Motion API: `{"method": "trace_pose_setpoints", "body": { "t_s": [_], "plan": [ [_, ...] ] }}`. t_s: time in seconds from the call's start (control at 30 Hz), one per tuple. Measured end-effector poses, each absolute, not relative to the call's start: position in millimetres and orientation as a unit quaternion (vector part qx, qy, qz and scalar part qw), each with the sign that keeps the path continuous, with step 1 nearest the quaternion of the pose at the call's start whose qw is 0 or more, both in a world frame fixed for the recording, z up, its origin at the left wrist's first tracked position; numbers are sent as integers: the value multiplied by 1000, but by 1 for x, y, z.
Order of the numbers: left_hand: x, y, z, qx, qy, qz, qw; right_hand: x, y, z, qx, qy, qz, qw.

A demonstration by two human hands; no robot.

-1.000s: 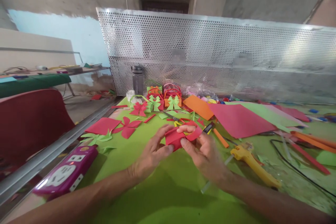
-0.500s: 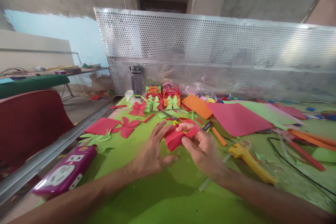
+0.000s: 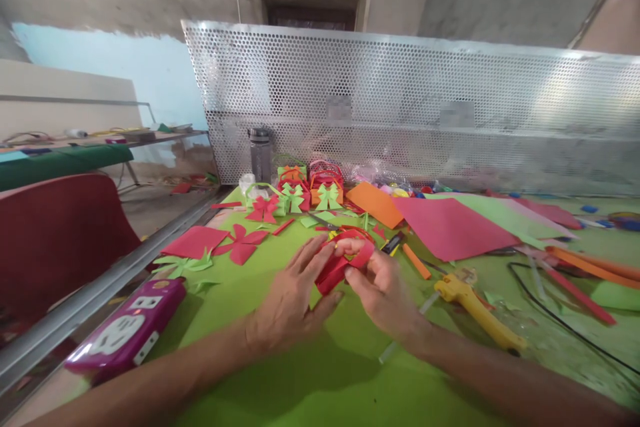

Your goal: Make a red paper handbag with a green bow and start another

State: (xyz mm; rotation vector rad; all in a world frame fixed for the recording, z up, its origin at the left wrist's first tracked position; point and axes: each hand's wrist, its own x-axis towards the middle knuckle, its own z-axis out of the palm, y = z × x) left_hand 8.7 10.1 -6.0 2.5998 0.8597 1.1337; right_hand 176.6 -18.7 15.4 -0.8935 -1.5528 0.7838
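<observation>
A small folded red paper piece (image 3: 334,268) with a looped red strip sits just above the green table cover (image 3: 240,300). My right hand (image 3: 383,290) pinches its right side between thumb and fingers. My left hand (image 3: 293,300) lies beside it with fingers stretched out, the fingertips pressed against the red piece's left side.
A yellow glue gun (image 3: 477,310) with its black cord lies to the right. Red, orange and green sheets (image 3: 450,227), strips and paper bows (image 3: 295,197) fill the back. A purple power strip (image 3: 125,330) sits at the left edge. A perforated metal screen (image 3: 400,100) stands behind.
My left hand let go of its pinch on the red piece, spread its fingers and now presses them flat against it. The right hand kept its hold, and both hands sank slightly.
</observation>
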Motion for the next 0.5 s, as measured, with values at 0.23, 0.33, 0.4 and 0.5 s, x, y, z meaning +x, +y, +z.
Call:
{"method": "trace_pose_setpoints", "body": {
  "t_s": [0.23, 0.33, 0.4, 0.5],
  "plan": [
    [9, 6, -3, 892, 272, 360, 26, 177, -18, 13, -391, -657, 317, 562],
    [6, 6, -1, 897, 253, 361, -20, 177, -16, 10, -382, -645, 339, 569],
    [5, 6, 0, 900, 247, 358, -37, 177, -15, 9, -380, -642, 351, 566],
    [4, 6, 2, 898, 243, 364, -32, 176, -15, 8, -366, -653, 367, 552]
  ]
}}
